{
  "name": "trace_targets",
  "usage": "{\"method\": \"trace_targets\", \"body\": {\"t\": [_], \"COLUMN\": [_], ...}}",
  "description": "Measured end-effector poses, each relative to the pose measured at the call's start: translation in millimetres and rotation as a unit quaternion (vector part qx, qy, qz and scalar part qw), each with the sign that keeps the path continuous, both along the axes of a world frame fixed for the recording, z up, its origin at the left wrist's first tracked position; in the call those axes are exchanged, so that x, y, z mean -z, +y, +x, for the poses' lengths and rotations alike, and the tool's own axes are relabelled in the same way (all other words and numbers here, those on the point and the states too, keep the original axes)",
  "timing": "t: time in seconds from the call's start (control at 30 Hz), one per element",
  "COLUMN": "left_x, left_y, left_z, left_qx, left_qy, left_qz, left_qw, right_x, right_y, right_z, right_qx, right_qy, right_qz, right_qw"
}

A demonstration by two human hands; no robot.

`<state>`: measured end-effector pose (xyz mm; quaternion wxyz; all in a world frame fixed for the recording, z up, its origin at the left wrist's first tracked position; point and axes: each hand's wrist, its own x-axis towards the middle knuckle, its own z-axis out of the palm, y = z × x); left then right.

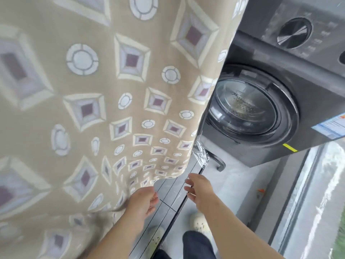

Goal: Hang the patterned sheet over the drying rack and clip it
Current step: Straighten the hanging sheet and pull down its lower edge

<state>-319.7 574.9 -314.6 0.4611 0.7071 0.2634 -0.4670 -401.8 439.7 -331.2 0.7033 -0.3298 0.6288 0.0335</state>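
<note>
Sheet: the patterned sheet (104,94) hangs down across the left and centre of the view, beige with purple-centred squares and pale rings, its right edge falling in front of the washing machine (276,101) and hiding that machine's left side.
Bottom hem: it ends low, just left of the machine's base, above the grey floor tiles (168,200).
Left hand: the left hand (143,200) sits at the hem, well below and left of the machine door, fingers curled loosely, palm turned in; it touches the cloth's edge, but whether it has a real hold on it I cannot tell.
Right hand: the right hand (198,188) is below the machine's lower left corner, fingers spread and open, nothing in it, just clear of the hem.
Machine: dark grey, round glass door, dial on top, a sticker on its right side.
Feet: pale shoes (199,222) stand on the floor below the machine.
Rack and clips: hidden from this angle.
</note>
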Motion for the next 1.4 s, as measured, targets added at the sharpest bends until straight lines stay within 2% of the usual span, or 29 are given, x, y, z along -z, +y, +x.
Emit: {"method": "trace_targets", "body": {"t": [0.17,0.27,0.37,0.47,0.6,0.73,0.8,0.9,0.97,1.17,1.3,1.4], "left_x": [13.1,17.6,16.6,6.7,-0.3,-6.5,-11.9,-20.9,-22.8,-23.9,-17.9,-18.5], "left_y": [-47.6,-95.1,-140.1,-162.5,-164.7,-170.3,-175.7,-183.5,-183.5,-171.4,-158.4,-148.4], "left_z": [-0.5,-3.7,0.9,4.5,19.9,32.6,37.5,46.6,53.9,70.8,71.5,72.0], "left_qx": [0.071,0.085,0.078,0.041,-0.019,-0.025,-0.027,-0.026,-0.026,0.002,0.065,0.109], "left_qy": [-0.094,-0.17,-0.219,-0.26,-0.322,-0.346,-0.333,-0.304,-0.292,-0.339,-0.39,-0.408], "left_qz": [-0.001,0.031,0.055,0.078,0.092,0.157,0.205,0.244,0.251,0.226,0.206,0.221], "left_qw": [0.993,0.981,0.971,0.962,0.942,0.925,0.92,0.921,0.922,0.913,0.895,0.879], "right_x": [4.7,3.3,-6.9,-15.7,-14.3,-12.2,-17.0,-32.4,-42.9,-49.4,-53.8,-55.0], "right_y": [-49.5,-77.0,-95.7,-116.5,-136.3,-145.2,-148.0,-150.7,-150.5,-152.6,-144.3,-142.8], "right_z": [21.9,40.3,55.9,61.9,71.9,82.6,87.6,96.2,104.8,112.6,109.6,110.5], "right_qx": [0.008,-0.108,-0.192,-0.235,-0.228,-0.185,-0.144,-0.107,-0.093,-0.061,-0.073,-0.088], "right_qy": [-0.03,-0.084,-0.151,-0.158,-0.148,-0.109,-0.09,-0.069,-0.067,-0.048,-0.104,-0.128], "right_qz": [0.007,-0.023,-0.023,0.005,0.018,-0.063,-0.15,-0.315,-0.384,-0.454,-0.499,-0.498], "right_qw": [0.999,0.99,0.969,0.959,0.962,0.975,0.974,0.941,0.916,0.888,0.857,0.853]}}
